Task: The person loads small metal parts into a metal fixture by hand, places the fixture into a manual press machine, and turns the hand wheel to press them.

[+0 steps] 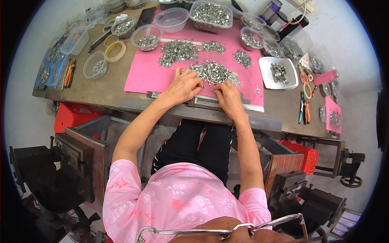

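Note:
At the near edge of a pink mat (139, 77), my left hand (185, 86) is closed, its fingers curled by a pile of small silvery metal pieces (212, 72). Whatever its fingertips hold is too small to make out. My right hand (229, 97) is closed in a pinch over a slotted metal bar (206, 101) along the table's front edge. What sits between those fingers is hidden. Farther back on the mat lie a wider heap of metal pieces (178, 52) and a smaller heap (243, 58) to the right.
Plastic tubs of metal pieces, among them a square tub (210, 27), line the far side. A white dish (267, 77) stands right. Tape rolls (116, 51) and orange-handled pliers (70, 75) lie left; more pliers (306, 112) lie right. Vises (73, 162) flank me below.

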Action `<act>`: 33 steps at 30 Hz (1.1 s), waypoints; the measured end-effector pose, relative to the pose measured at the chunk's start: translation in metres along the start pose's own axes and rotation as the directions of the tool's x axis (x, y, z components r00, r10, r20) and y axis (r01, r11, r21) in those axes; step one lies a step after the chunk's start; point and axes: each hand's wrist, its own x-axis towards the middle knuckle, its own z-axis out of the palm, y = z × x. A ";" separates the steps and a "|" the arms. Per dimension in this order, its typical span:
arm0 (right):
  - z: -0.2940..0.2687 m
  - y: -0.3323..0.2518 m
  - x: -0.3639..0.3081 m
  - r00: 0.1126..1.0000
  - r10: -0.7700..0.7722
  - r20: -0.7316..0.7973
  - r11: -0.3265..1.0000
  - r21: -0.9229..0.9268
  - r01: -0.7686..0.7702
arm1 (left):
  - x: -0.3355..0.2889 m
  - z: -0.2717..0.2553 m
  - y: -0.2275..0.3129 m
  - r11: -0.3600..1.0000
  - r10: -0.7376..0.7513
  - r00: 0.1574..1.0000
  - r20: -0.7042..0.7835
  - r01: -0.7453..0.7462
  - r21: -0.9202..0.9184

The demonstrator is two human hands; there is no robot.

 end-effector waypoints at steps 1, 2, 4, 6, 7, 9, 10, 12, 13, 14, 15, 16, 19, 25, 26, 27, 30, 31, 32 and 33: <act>0.002 0.000 0.001 1.000 0.008 -0.004 0.999 -0.038 -0.008 | -0.001 0.000 0.000 1.000 0.007 1.000 -0.023 -0.007 0.007; 0.003 0.000 0.000 1.000 0.010 -0.002 0.999 -0.037 -0.010 | -0.002 -0.001 0.002 1.000 0.006 1.000 -0.022 -0.006 0.006; 0.002 -0.003 -0.003 0.998 -0.029 -0.057 0.997 -0.073 0.025 | -0.007 -0.004 0.010 0.997 -0.003 0.999 -0.052 0.000 -0.073; 0.002 -0.012 -0.009 0.997 -0.025 -0.070 1.000 0.002 0.025 | -0.020 -0.005 0.015 0.994 -0.020 0.995 -0.095 0.010 -0.111; 0.003 -0.017 -0.012 0.996 -0.019 -0.086 0.997 0.074 0.025 | -0.026 -0.005 0.017 0.989 -0.034 0.990 -0.138 0.014 -0.149; 0.010 -0.029 -0.017 0.994 -0.031 -0.101 0.994 0.105 0.042 | -0.035 -0.002 0.021 0.990 -0.045 0.987 -0.156 0.023 -0.140; 0.014 -0.034 -0.019 0.992 -0.045 -0.119 0.989 0.136 0.061 | -0.038 0.000 0.023 0.990 -0.050 0.986 -0.157 0.029 -0.135; 0.022 -0.038 -0.021 0.988 -0.055 -0.142 0.989 0.127 0.073 | -0.041 0.001 0.025 0.991 -0.056 0.986 -0.157 0.036 -0.128; 0.026 -0.039 -0.022 0.984 -0.065 -0.167 0.990 0.117 0.085 | -0.042 0.001 0.025 0.990 -0.060 0.986 -0.156 0.039 -0.135; 0.028 -0.039 -0.023 0.982 -0.064 -0.177 0.990 0.109 0.084 | -0.042 0.002 0.025 0.989 -0.065 0.986 -0.155 0.043 -0.143; 0.029 -0.040 -0.024 0.982 -0.065 -0.176 0.990 0.109 0.085 | -0.043 0.001 0.025 0.989 -0.067 0.986 -0.155 0.044 -0.143; 0.031 -0.040 -0.024 0.978 -0.072 -0.196 0.990 0.106 0.094 | -0.043 0.001 0.024 0.988 -0.062 0.987 -0.146 0.040 -0.148; 0.029 -0.039 -0.024 0.977 -0.066 -0.202 0.988 0.125 0.092 | -0.045 0.003 0.018 0.985 -0.055 0.989 -0.136 0.031 -0.170; 0.017 -0.027 -0.017 0.979 0.021 -0.203 0.993 0.120 0.004 | -0.040 0.008 0.028 0.986 -0.103 0.975 -0.199 0.073 -0.151; 0.016 -0.022 -0.015 0.972 0.050 -0.228 0.996 0.077 -0.033 | -0.039 0.008 0.031 0.988 -0.112 0.967 -0.228 0.085 -0.127; 0.016 -0.018 -0.013 0.972 0.050 -0.228 0.997 0.076 -0.033 | -0.038 0.009 0.032 0.988 -0.112 0.967 -0.229 0.084 -0.128; 0.017 -0.010 -0.008 0.983 0.067 -0.174 0.998 0.012 -0.065 | -0.038 0.013 0.034 0.988 -0.145 0.964 -0.222 0.131 -0.077; 0.017 -0.010 -0.007 0.986 0.034 -0.162 0.998 -0.043 -0.042 | -0.037 0.013 0.035 0.989 -0.141 0.961 -0.237 0.124 -0.082; 0.018 -0.010 -0.006 0.989 0.002 -0.149 0.995 -0.096 -0.017 | -0.037 0.012 0.035 0.989 -0.136 0.958 -0.251 0.118 -0.087; 0.018 -0.010 -0.005 0.989 0.003 -0.148 0.995 -0.096 -0.017 | -0.037 0.011 0.035 0.989 -0.137 0.958 -0.250 0.119 -0.087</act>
